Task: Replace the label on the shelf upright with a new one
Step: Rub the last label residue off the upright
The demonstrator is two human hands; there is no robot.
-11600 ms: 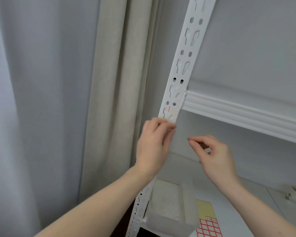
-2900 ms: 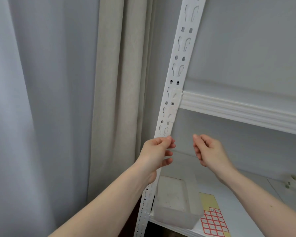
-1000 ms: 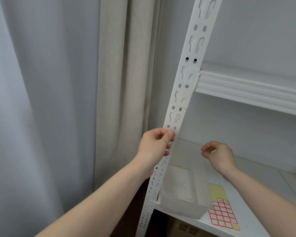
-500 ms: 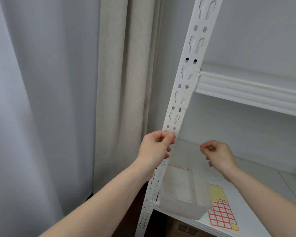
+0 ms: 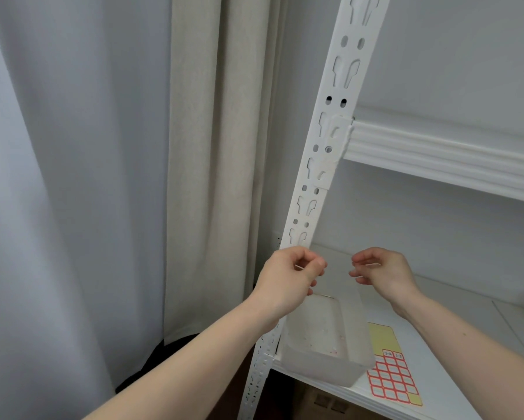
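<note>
The white slotted shelf upright runs from the top right down to the bottom centre. My left hand is in front of it at mid height, thumb and forefinger pinched together on a small white sliver that looks like a label. My right hand hovers level with it to the right, off the upright, fingers curled with nothing visible in them. On the lower shelf lies a yellow sheet of red-bordered labels. No marked label shows on the visible part of the upright.
A translucent plastic bin stands on the lower shelf just below my hands. The upper shelf's ribbed edge joins the upright under a white patch. Beige and grey curtains hang to the left.
My left hand has come slightly off the upright with thumb and forefinger pinched. My right hand has moved a little up and left, towards the left hand.
</note>
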